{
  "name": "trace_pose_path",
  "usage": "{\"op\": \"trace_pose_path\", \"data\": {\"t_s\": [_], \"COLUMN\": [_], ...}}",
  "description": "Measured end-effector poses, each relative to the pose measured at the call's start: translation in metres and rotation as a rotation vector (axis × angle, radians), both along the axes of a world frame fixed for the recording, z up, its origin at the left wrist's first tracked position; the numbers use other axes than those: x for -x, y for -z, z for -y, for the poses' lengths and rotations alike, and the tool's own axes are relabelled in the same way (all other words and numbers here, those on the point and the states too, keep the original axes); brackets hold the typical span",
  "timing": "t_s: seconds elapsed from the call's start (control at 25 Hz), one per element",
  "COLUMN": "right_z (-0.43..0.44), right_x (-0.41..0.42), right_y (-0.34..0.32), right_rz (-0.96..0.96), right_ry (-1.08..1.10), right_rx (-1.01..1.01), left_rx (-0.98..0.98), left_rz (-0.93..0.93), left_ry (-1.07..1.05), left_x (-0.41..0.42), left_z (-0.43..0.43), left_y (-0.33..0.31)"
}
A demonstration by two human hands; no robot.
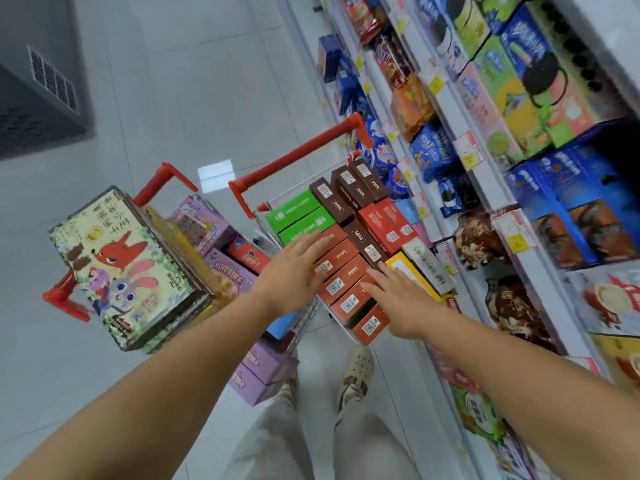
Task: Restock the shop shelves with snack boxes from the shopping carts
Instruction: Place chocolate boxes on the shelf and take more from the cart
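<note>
Presently on record: two shopping carts with red handles, parked side by side on the grey tile floor just left of the shop shelves (460,109), presumably so stock can pass from cart to shelf without a step. The right cart (294,157), nearest the shelves, carries snack boxes packed on edge in tight rows with their ends upward, an arrangement that likely lets each be gripped and drawn out singly: green boxes (298,216) at the far left, dark brown boxes (349,192) far, a red box (388,223) to the right, a yellow box (408,271) and a pale box (429,265) at the right edge, and a near row of orange-brown boxes (346,282). The left cart (162,181) holds large flat cartoon-printed boxes (121,265) and purple boxes (225,271). Left hand (294,271): palm down, fingers spread and extended, lying over the far end of the orange-brown row beside the green boxes; contact cannot be confirmed. Right hand (401,299): palm down, fingers loosely spread, fingertips at the row's right side near the yellow box. Neither hand grips anything. The orange-brown row lies between and under both hands, suggesting a two-handed lift of several boxes together.
</note>
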State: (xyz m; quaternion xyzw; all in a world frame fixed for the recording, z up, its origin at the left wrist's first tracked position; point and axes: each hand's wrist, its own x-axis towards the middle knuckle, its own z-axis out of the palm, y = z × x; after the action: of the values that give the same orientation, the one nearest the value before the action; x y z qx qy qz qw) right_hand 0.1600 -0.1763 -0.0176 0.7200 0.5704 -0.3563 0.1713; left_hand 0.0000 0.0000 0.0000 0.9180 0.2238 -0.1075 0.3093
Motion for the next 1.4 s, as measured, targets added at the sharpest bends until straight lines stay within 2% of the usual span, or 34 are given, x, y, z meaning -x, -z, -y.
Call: {"op": "trace_pose_path", "data": {"t_s": [0.16,0.4,0.56,0.64,0.72,0.8,1.0,1.12,1.24,1.32,1.36,1.4], "right_z": [-0.001,-0.011,-0.013,-0.012,-0.015,-0.025,-0.056,-0.073,-0.088,-0.095,-0.095,-0.092], "right_x": [0.005,0.012,0.012,0.007,-0.002,-0.01,-0.03,-0.03,-0.03,-0.034,-0.034,-0.031], "right_y": [0.024,0.044,0.047,0.035,0.009,-0.023,-0.074,-0.078,-0.068,-0.048,-0.036,-0.024], "right_rz": [0.196,0.362,0.338,0.241,0.108,-0.056,-0.596,-0.795,-0.919,-0.927,-0.807,-0.607], "right_ry": [-0.261,-0.401,-0.462,-0.433,-0.299,-0.064,0.673,0.846,0.923,1.23,1.316,1.269], "right_rx": [0.045,-0.016,-0.059,-0.139,-0.188,-0.162,0.082,0.064,0.019,-0.175,-0.282,-0.349], "left_rx": [0.096,0.151,0.203,0.236,0.263,0.365,0.774,0.988,1.068,1.098,1.096,1.088], "left_rz": [-0.049,-0.077,-0.108,-0.145,-0.181,-0.184,0.012,-0.002,-0.032,0.024,0.07,0.127], "left_ry": [-0.037,-0.065,-0.042,-0.015,0.027,0.024,-0.146,-0.302,-0.439,-0.63,-0.757,-0.883], "left_x": [0.017,0.036,0.041,0.044,0.049,0.052,0.031,0.028,0.032,0.033,0.032,0.03], "left_z": [0.021,0.03,0.032,0.031,0.03,0.029,0.019,-0.002,-0.019,-0.023,-0.024,-0.027], "left_y": [0.023,0.053,0.06,0.059,0.054,0.046,0.018,0.012,0.014,0.012,0.009,0.007]}}
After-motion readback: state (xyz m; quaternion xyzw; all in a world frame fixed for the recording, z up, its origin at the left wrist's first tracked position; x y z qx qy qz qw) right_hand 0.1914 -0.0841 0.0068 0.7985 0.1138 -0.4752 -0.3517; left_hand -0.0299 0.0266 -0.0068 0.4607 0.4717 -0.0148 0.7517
